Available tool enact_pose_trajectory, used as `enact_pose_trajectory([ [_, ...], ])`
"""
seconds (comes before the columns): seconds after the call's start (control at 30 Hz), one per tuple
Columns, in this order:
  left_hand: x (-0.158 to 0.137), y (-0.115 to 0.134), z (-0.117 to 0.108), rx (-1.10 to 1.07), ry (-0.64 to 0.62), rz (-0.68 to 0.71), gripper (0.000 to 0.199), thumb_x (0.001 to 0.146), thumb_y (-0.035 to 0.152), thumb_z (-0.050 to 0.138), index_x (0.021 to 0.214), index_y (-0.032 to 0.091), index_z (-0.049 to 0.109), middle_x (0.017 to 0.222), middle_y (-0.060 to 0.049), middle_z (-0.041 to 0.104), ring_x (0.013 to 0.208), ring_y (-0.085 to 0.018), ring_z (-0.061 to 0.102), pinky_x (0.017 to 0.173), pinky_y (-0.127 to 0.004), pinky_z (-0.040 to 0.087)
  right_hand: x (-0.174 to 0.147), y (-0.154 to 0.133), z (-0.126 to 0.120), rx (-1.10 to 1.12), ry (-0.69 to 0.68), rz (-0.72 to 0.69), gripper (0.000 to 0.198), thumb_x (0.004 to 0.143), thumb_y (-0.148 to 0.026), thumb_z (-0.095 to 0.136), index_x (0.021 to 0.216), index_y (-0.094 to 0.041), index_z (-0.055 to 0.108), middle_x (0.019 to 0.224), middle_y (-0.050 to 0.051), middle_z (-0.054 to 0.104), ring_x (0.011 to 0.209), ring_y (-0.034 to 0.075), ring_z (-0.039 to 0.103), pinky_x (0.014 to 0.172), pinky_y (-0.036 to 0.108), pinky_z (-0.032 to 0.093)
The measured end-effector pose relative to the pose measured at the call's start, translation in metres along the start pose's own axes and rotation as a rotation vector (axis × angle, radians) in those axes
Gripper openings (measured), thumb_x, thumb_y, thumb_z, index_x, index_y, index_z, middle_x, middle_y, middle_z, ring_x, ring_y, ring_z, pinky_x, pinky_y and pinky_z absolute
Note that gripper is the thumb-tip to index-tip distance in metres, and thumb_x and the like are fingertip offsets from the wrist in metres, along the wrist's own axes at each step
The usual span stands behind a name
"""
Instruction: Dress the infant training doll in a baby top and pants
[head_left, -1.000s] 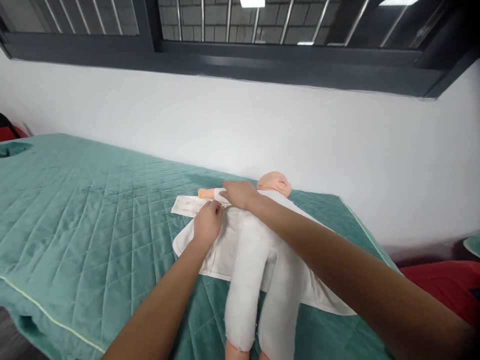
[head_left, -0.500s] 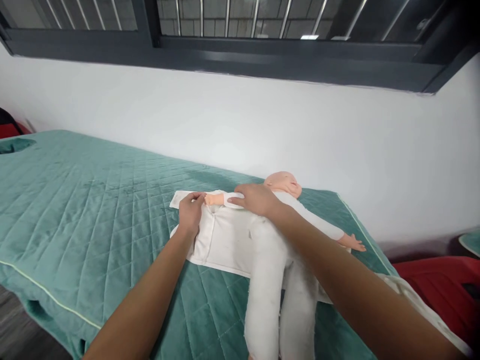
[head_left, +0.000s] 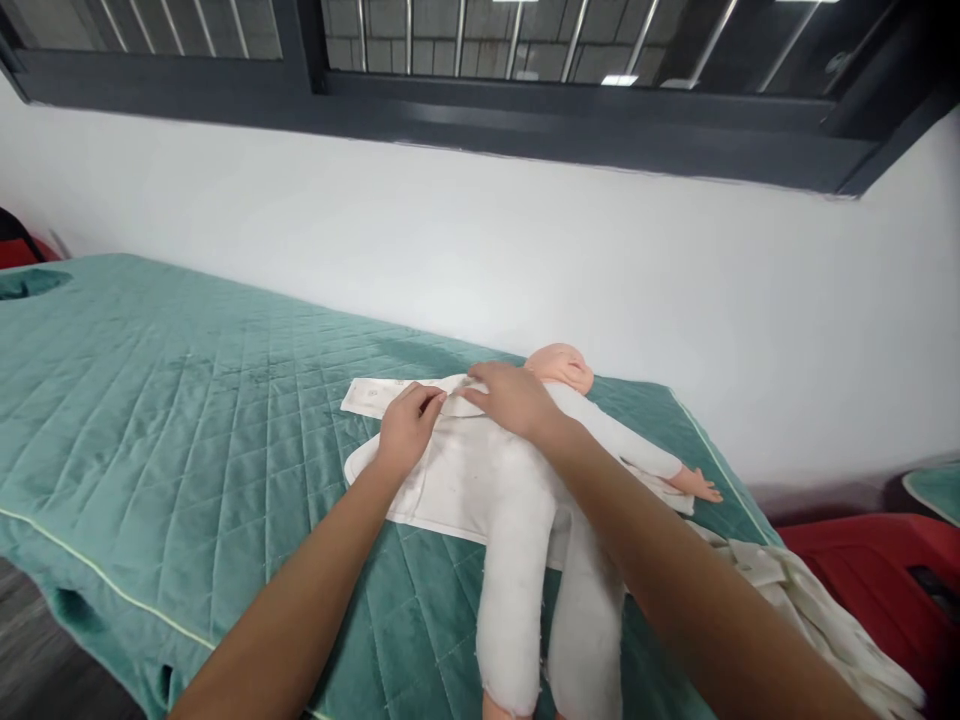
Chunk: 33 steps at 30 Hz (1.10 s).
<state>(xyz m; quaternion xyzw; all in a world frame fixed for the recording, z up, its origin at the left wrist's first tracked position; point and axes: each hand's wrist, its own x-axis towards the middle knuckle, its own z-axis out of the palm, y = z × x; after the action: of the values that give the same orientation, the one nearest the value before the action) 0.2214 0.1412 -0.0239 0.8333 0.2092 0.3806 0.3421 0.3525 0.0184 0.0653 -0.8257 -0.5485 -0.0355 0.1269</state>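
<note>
A baby doll [head_left: 517, 560] in a white body covering lies on its back, head [head_left: 561, 368] toward the wall. A white baby garment [head_left: 450, 480] is spread beneath it, with one sleeve [head_left: 366, 396] stretched out to the left. My right hand [head_left: 514, 400] is closed around the doll's arm on the left side. Close beside it, my left hand [head_left: 412, 425] pinches with thumb and fingers at the lower end of that arm. The doll's hand there is hidden, so what the pinch holds is unclear. The doll's other hand [head_left: 699, 484] lies free at the right.
A green quilted cover [head_left: 225, 430] spreads over the bed, which stands against a white wall [head_left: 420, 240]. Crumpled cream cloth [head_left: 810, 610] lies at the right edge by a red chair [head_left: 870, 560]. A dark window frame [head_left: 525, 120] with bars is above.
My left hand has moved right, toward my right hand. The doll's small hand and bare forearm, visible before, are now out of sight. My right hand stays on the arm.
</note>
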Motion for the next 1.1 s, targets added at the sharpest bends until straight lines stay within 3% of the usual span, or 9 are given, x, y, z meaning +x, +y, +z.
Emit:
enact_pose_trajectory([
  [0.1, -0.003, -0.004, -0.004, 0.221, 0.081, -0.1, 0.024, 0.094, 0.032, 0.048, 0.1, 0.02, 0.067, 0.1, -0.007, 0.067, 0.098, -0.023, 0.06, 0.085, -0.034, 0.046, -0.041, 0.025, -0.02, 0.176, 0.334, 0.221, 0.037, 0.093, -0.045, 0.045, 0.115, -0.021, 0.064, 0.117, 0.008, 0.068, 0.109, 0.023, 0.06, 0.094, 0.036, 0.042],
  [0.17, -0.005, -0.004, -0.005, 0.401, 0.076, -0.167, 0.027, 0.093, 0.035, 0.051, 0.108, 0.019, 0.066, 0.11, -0.01, 0.065, 0.107, -0.028, 0.057, 0.089, -0.038, 0.045, -0.072, 0.046, -0.024, 0.178, 0.516, 0.511, 0.038, 0.092, -0.044, 0.043, 0.112, -0.019, 0.064, 0.107, 0.01, 0.069, 0.098, 0.025, 0.062, 0.087, 0.037, 0.044],
  [0.23, -0.007, -0.002, -0.007, 0.548, 0.034, -0.23, 0.034, 0.092, 0.042, 0.052, 0.113, 0.018, 0.063, 0.118, -0.013, 0.063, 0.113, -0.032, 0.055, 0.091, -0.044, 0.044, -0.099, 0.063, -0.02, 0.153, 0.515, 0.765, 0.04, 0.09, -0.045, 0.044, 0.114, -0.018, 0.062, 0.098, 0.011, 0.07, 0.092, 0.028, 0.063, 0.082, 0.04, 0.045],
  [0.33, -0.01, 0.002, -0.008, 0.646, -0.056, -0.316, 0.038, 0.093, 0.047, 0.048, 0.114, 0.019, 0.061, 0.116, -0.013, 0.065, 0.11, -0.033, 0.058, 0.089, -0.046, 0.044, -0.122, 0.077, -0.008, 0.098, 0.356, 0.92, 0.046, 0.091, -0.048, 0.042, 0.121, -0.017, 0.058, 0.095, 0.013, 0.071, 0.093, 0.032, 0.064, 0.083, 0.043, 0.044],
  [0.43, -0.013, 0.005, -0.01, 0.615, -0.128, -0.352, 0.034, 0.096, 0.045, 0.043, 0.109, 0.019, 0.061, 0.109, -0.011, 0.07, 0.101, -0.03, 0.063, 0.084, -0.04, 0.045, -0.128, 0.08, 0.0, 0.124, 0.276, 0.943, 0.052, 0.093, -0.05, 0.037, 0.128, -0.015, 0.054, 0.095, 0.016, 0.071, 0.096, 0.034, 0.065, 0.085, 0.045, 0.044],
  [0.53, -0.015, 0.006, -0.01, 0.496, -0.125, -0.311, 0.03, 0.095, 0.043, 0.043, 0.104, 0.02, 0.062, 0.106, -0.009, 0.071, 0.097, -0.027, 0.065, 0.078, -0.034, 0.045, -0.127, 0.083, 0.004, 0.265, 0.38, 0.921, 0.056, 0.091, -0.051, 0.04, 0.132, -0.014, 0.052, 0.1, 0.017, 0.071, 0.097, 0.032, 0.065, 0.088, 0.044, 0.046],
  [0.7, -0.009, 0.019, -0.007, 0.081, -0.111, -0.247, 0.026, 0.089, 0.039, 0.052, 0.098, 0.019, 0.066, 0.101, -0.009, 0.072, 0.094, -0.024, 0.064, 0.079, -0.032, 0.044, -0.129, 0.102, 0.018, 0.71, 0.53, 0.869, 0.062, 0.082, -0.059, 0.054, 0.131, -0.02, 0.056, 0.098, 0.008, 0.072, 0.086, 0.027, 0.067, 0.079, 0.04, 0.054],
  [0.9, 0.014, 0.047, -0.013, -0.135, -0.235, -0.35, 0.031, 0.08, 0.044, 0.06, 0.072, 0.016, 0.07, 0.066, -0.002, 0.067, 0.064, -0.019, 0.058, 0.061, -0.028, 0.041, -0.13, 0.103, 0.024, 1.042, 0.462, 0.752, 0.069, 0.076, -0.053, 0.068, 0.138, -0.027, 0.051, 0.11, 0.005, 0.071, 0.092, 0.025, 0.068, 0.079, 0.036, 0.058],
  [1.1, 0.028, 0.077, -0.009, -0.374, -0.19, -0.335, 0.032, 0.083, 0.044, 0.058, 0.081, 0.015, 0.072, 0.08, -0.003, 0.07, 0.073, -0.019, 0.06, 0.068, -0.028, 0.044, -0.125, 0.086, 0.02, 1.258, 0.418, 0.694, 0.075, 0.075, -0.049, 0.073, 0.141, -0.027, 0.046, 0.112, 0.004, 0.071, 0.099, 0.022, 0.068, 0.084, 0.033, 0.058],
])
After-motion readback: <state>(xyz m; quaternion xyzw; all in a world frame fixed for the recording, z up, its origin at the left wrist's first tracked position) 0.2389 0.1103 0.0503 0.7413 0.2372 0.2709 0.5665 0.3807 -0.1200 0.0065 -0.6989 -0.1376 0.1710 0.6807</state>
